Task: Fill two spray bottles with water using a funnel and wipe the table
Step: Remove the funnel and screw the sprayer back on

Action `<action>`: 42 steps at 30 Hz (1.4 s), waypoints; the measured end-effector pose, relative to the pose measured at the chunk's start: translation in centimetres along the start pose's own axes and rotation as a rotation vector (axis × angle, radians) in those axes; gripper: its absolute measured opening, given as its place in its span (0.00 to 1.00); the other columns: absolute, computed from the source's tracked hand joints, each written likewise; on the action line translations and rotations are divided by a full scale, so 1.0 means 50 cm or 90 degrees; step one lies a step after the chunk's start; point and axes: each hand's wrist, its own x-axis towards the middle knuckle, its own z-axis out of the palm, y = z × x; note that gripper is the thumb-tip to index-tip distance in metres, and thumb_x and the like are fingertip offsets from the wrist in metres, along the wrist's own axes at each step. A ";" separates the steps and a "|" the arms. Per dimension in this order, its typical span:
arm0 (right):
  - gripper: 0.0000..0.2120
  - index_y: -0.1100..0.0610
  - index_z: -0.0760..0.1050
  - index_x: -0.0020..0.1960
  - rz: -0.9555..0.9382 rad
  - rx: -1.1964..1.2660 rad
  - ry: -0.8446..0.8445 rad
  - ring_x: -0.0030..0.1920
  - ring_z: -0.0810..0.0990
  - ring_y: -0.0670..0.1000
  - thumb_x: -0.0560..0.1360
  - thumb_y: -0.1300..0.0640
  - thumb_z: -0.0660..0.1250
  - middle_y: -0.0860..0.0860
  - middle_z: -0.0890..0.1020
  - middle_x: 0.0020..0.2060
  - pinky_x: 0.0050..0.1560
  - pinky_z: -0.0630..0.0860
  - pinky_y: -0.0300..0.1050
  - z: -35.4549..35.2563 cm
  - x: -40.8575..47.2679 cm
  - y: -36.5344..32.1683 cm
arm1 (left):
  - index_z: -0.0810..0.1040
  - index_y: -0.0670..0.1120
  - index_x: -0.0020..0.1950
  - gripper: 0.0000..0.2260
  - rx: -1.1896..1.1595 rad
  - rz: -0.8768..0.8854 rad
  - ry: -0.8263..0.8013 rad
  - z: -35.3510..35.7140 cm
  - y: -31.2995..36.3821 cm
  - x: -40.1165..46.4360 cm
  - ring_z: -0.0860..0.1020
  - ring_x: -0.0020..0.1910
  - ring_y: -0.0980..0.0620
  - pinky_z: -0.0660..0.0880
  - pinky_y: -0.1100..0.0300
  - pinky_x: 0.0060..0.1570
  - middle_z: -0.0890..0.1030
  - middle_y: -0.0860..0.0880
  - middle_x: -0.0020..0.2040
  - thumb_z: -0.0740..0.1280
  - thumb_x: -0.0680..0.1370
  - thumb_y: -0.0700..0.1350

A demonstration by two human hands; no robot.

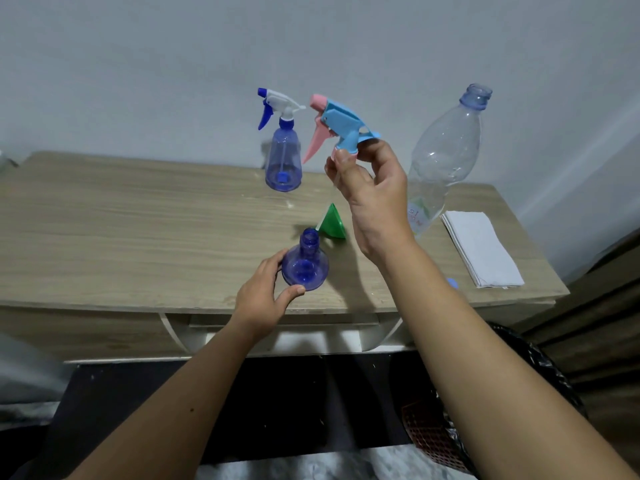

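Note:
A blue spray bottle (305, 264) stands near the table's front edge with its neck open, and my left hand (265, 294) grips its base. Above it my right hand (372, 199) pinches a light-blue and pink spray head (341, 124) by its collar, lifted clear of the bottle with its thin tube hanging down. A green funnel (332, 224) lies on its side just behind the open bottle. A second blue spray bottle (282, 157) with a white and blue head stands at the back. A large clear water bottle (445, 150), uncapped, stands at the right.
A folded white cloth (481, 249) lies at the right end of the wooden table (121, 223). A small blue cap (452, 283) shows beside my right forearm. A dark bin with a red mesh object (433, 434) sits on the floor at the lower right.

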 end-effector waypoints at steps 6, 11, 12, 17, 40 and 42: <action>0.10 0.60 0.75 0.60 0.041 -0.049 -0.009 0.51 0.83 0.52 0.81 0.64 0.71 0.42 0.84 0.46 0.64 0.81 0.51 -0.017 -0.033 0.074 | 0.67 0.54 0.81 0.34 0.002 0.013 0.006 0.000 -0.002 0.002 0.77 0.69 0.54 0.75 0.52 0.66 0.76 0.55 0.72 0.74 0.78 0.59; 0.13 0.58 0.77 0.61 0.053 -0.161 -0.050 0.50 0.83 0.47 0.79 0.60 0.75 0.45 0.83 0.51 0.54 0.80 0.41 -0.033 -0.058 0.128 | 0.68 0.50 0.81 0.36 0.005 0.003 0.011 0.002 0.000 0.001 0.77 0.70 0.52 0.75 0.50 0.67 0.77 0.53 0.73 0.71 0.76 0.62; 0.13 0.59 0.77 0.62 0.055 -0.177 -0.054 0.50 0.83 0.46 0.79 0.61 0.74 0.46 0.83 0.51 0.52 0.80 0.39 -0.037 -0.062 0.137 | 0.68 0.49 0.81 0.36 0.004 0.004 0.012 0.003 -0.001 0.001 0.77 0.69 0.52 0.75 0.50 0.67 0.77 0.53 0.72 0.71 0.76 0.62; 0.12 0.64 0.76 0.63 0.076 -0.206 -0.071 0.48 0.84 0.44 0.80 0.66 0.72 0.51 0.84 0.48 0.51 0.81 0.39 -0.056 -0.082 0.169 | 0.68 0.48 0.81 0.36 0.001 0.013 0.018 0.004 -0.001 -0.001 0.78 0.69 0.52 0.76 0.51 0.66 0.77 0.52 0.73 0.71 0.76 0.61; 0.08 0.56 0.78 0.56 0.056 -0.179 -0.036 0.47 0.81 0.42 0.79 0.64 0.74 0.49 0.84 0.49 0.50 0.79 0.34 -0.051 -0.096 0.183 | 0.68 0.50 0.81 0.36 -0.007 0.018 0.027 0.004 0.002 -0.002 0.78 0.67 0.52 0.76 0.50 0.65 0.77 0.53 0.72 0.71 0.76 0.61; 0.08 0.56 0.77 0.54 0.059 -0.189 -0.042 0.47 0.81 0.40 0.79 0.64 0.74 0.49 0.84 0.49 0.50 0.79 0.34 -0.052 -0.098 0.184 | 0.68 0.50 0.81 0.36 -0.009 0.020 0.024 0.003 0.001 -0.001 0.78 0.68 0.52 0.76 0.51 0.65 0.77 0.53 0.72 0.71 0.76 0.61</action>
